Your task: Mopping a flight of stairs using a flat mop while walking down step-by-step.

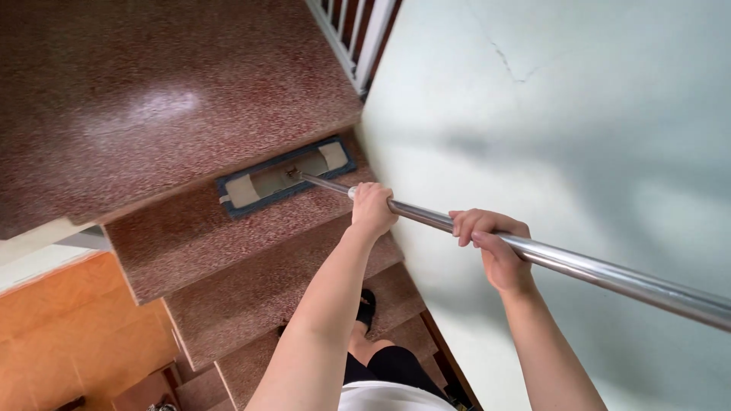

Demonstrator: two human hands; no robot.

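A flat mop head [285, 176], grey with a blue edge, lies on a reddish speckled stair step [190, 228] just below the landing. Its shiny metal pole [601, 272] runs from the head towards the lower right. My left hand [372, 209] is wrapped round the pole close to the mop head. My right hand [493, 245] grips the pole further up, its fingers curled over the top. Both forearms reach in from the bottom edge.
A reddish landing [152, 99] lies above the steps. A pale green wall [579, 129] borders the stairs on the right. White railing bars [358, 30] stand at the top. An orange side wall [68, 320] drops at left. My sandalled foot [366, 307] rests on a lower step.
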